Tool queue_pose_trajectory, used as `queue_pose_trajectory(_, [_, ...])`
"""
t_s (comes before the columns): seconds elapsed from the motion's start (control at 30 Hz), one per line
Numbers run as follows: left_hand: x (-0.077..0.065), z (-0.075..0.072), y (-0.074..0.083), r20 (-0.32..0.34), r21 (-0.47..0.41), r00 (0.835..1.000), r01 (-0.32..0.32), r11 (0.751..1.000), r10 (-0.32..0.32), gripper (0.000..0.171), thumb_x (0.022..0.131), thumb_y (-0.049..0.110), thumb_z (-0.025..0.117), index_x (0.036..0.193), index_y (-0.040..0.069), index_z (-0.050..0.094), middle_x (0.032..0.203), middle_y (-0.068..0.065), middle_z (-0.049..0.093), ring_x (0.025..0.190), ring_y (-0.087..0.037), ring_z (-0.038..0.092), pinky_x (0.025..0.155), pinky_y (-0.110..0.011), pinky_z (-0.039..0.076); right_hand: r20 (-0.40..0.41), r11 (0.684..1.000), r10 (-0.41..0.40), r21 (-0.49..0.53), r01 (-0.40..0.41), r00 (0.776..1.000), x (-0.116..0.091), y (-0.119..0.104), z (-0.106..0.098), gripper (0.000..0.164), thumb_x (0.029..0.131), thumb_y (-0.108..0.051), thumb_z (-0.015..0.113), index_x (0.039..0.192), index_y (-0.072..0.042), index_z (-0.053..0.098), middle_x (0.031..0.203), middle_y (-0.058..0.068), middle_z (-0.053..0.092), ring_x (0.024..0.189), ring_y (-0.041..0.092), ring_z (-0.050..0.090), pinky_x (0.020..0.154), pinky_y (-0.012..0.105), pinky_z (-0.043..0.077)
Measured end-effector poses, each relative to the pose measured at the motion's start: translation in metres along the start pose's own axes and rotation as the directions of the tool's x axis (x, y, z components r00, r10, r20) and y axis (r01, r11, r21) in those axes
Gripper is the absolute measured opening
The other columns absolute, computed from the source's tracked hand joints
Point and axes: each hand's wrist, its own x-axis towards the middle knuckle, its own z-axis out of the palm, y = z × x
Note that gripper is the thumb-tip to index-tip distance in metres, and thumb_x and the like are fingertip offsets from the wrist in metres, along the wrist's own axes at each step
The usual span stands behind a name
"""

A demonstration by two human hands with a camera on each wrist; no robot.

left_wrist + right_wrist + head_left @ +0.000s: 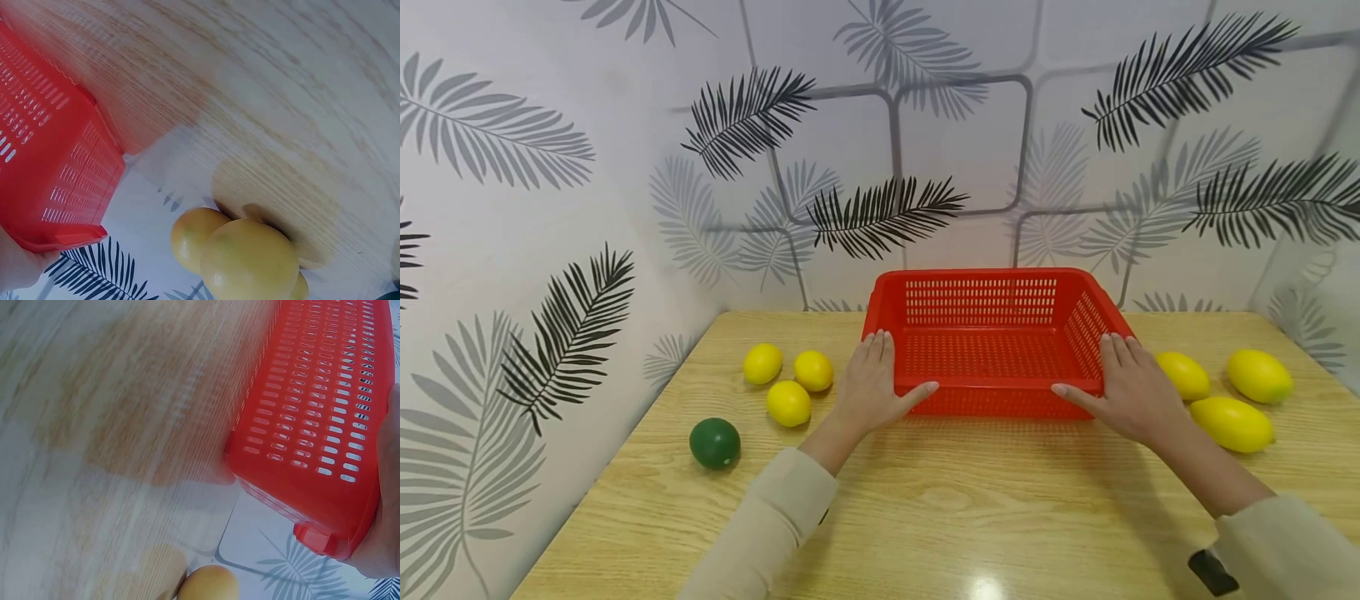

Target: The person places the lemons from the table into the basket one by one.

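A red plastic basket [992, 403] with slotted walls is at the far middle of a wooden table [977, 508], near the patterned wall [947, 150], its open top facing up and nothing lying in it. 2 bare hands are on its near corners. The left hand [871, 386] lies over the left corner, fingers straight along the side rim and thumb stretched along the front rim; the right hand [1131, 387] mirrors it on the right corner. Neither hand is curled into a clasp: both are flat and extended, touching the basket (whether its base bears fully on the wood I cannot tell).

To the left of the left hand, 3 round yellow fruits [789, 404] sit in a loose cluster, with a dark green fruit [715, 443] nearer the person and apart from them. Beyond the right hand are 3 longer yellow fruits [1232, 423], the nearest of them just beside that hand and 1 showing a greenish end. Pale sleeves [775, 508] cover the forearms, and a small black piece [1213, 573] shows by the right cuff
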Motion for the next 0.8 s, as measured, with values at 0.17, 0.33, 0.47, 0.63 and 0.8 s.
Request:
queue_pose_trajectory(0.17, [-0.0017, -0.0003, 0.0007, -0.005, 0.006, 1.0, 0.007, 1.0, -0.007, 0.094, 0.086, 0.068, 0.037, 0.146, -0.002, 0.019, 0.154, -0.016, 0.02, 0.143, -0.031, 0.019, 0.118, -0.039, 0.016, -0.008, 1.0, -0.006, 0.0, 0.006, 1.0, -0.001, 0.0001, 0.0002, 0.103, 0.086, -0.066, 0.042, 0.135, 0.021, 0.023, 0.139, 0.041, 0.027, 0.129, 0.056, 0.023, 0.11, 0.059, 0.017])
queue_pose_trajectory(0.33, [-0.0031, 0.0003, 0.0009, -0.008, 0.005, 1.0, 0.008, 1.0, -0.008, 0.095, 0.085, 0.069, 0.037, 0.146, -0.002, 0.019, 0.154, -0.016, 0.02, 0.143, -0.031, 0.019, 0.118, -0.039, 0.016, -0.012, 1.0, -0.008, -0.004, 0.008, 1.0, -0.0029, -0.0008, 0.0001, 0.103, 0.085, -0.067, 0.042, 0.135, 0.021, 0.024, 0.138, 0.041, 0.029, 0.128, 0.056, 0.024, 0.11, 0.059, 0.017])
queue_pose_trajectory(0.47, [-0.0042, 0.0012, 0.001, -0.007, 0.014, 1.0, 0.01, 1.0, -0.01, 0.095, 0.085, 0.069, 0.037, 0.146, -0.002, 0.019, 0.154, -0.016, 0.02, 0.143, -0.031, 0.019, 0.118, -0.039, 0.016, -0.02, 1.0, -0.012, -0.002, 0.012, 1.0, -0.0048, -0.0012, 0.0003, 0.103, 0.085, -0.066, 0.043, 0.135, 0.022, 0.024, 0.138, 0.042, 0.029, 0.128, 0.056, 0.024, 0.11, 0.059, 0.018])
queue_pose_trajectory(0.63, [-0.0064, 0.0003, 0.0011, -0.008, 0.022, 1.0, 0.008, 1.0, -0.007, 0.095, 0.085, 0.069, 0.037, 0.146, -0.001, 0.019, 0.153, -0.016, 0.021, 0.143, -0.031, 0.02, 0.118, -0.039, 0.017, -0.027, 1.0, -0.014, 0.005, 0.014, 1.0, -0.0066, -0.0019, 0.0005, 0.103, 0.085, -0.066, 0.044, 0.135, 0.021, 0.024, 0.138, 0.041, 0.029, 0.129, 0.056, 0.024, 0.11, 0.059, 0.019])
queue_pose_trajectory(0.8, [-0.0085, -0.0006, 0.0012, -0.022, 0.026, 1.0, -0.007, 1.0, 0.008, 0.094, 0.085, 0.068, 0.037, 0.145, -0.003, 0.021, 0.153, -0.017, 0.023, 0.142, -0.032, 0.021, 0.118, -0.039, 0.017, -0.036, 1.0, -0.016, 0.003, 0.016, 0.999, -0.0081, -0.0027, 0.0004, 0.103, 0.085, -0.066, 0.045, 0.135, 0.022, 0.024, 0.137, 0.042, 0.03, 0.128, 0.056, 0.025, 0.11, 0.059, 0.019])
